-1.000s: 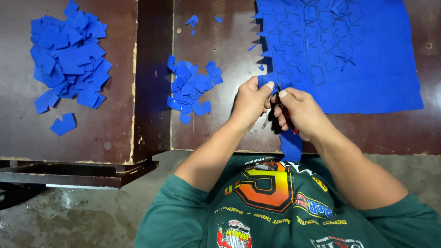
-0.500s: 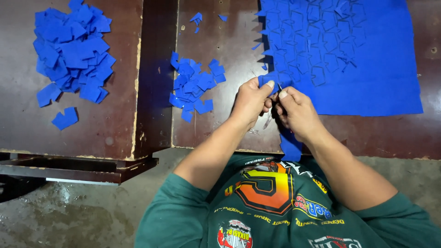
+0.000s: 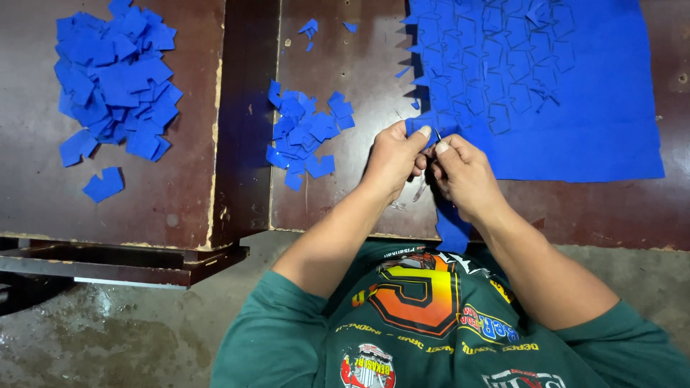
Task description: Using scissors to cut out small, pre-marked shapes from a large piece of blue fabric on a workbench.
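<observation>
shirt (image 3: 431,330): dark green tee, short sleeves ending above the elbows
chest print: big orange-yellow numeral shape with dark outline, centred
other prints: small multicolour patches, red, white, blue and yellow, scattered low on the chest; curved lines of small yellow lettering
forearms: bare, no watch or bands seen
left hand (image 3: 392,158): bare, no glove, no ring seen
right hand (image 3: 467,176): bare, no glove
fingers (image 3: 424,133): nails short, pale

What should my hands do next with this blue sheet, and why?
Probably free the piece pinched at the blue sheet's near edge and drop it on the small pile. Both the left hand and the right hand grip that edge together, and the sheet shows many cut outlines still in place.
</observation>
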